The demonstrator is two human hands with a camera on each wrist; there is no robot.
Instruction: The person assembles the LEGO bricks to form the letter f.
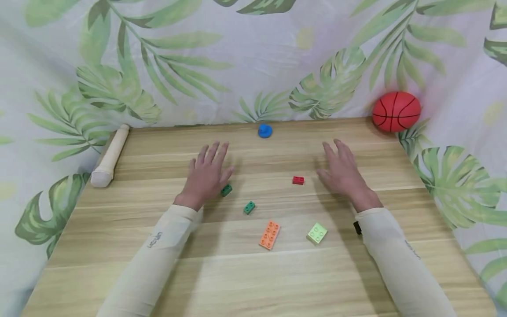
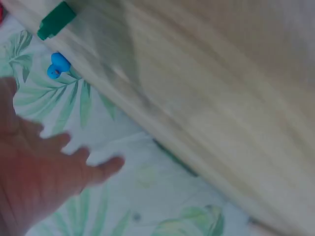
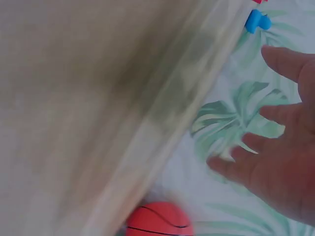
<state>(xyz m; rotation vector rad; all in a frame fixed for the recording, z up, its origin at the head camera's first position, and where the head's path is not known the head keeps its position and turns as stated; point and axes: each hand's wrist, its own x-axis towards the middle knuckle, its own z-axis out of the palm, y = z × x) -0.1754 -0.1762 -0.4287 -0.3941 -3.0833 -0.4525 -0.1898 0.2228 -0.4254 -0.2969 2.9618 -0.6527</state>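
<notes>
Left hand (image 1: 203,178) and right hand (image 1: 343,176) are spread, holding nothing. The nearer green brick (image 1: 226,190) lies at the left's four o'clock, long axis two-to-eight (touching the thumb? hard to tell); the red brick (image 1: 298,180), at the right's nine.

Has pale-sleeved left arm (image 1: 146,268) and right arm (image 1: 402,264) stretched toward far edge of table (image 1: 237,286). Holds left hand (image 1: 203,178) and right hand (image 1: 344,176) well apart, palm-down, fingers (image 1: 222,153) extended.

Rm btwn blue toy (image 1: 265,131) & red brick (image 1: 298,180); ball (image 1: 396,112) blocks far R.
</notes>
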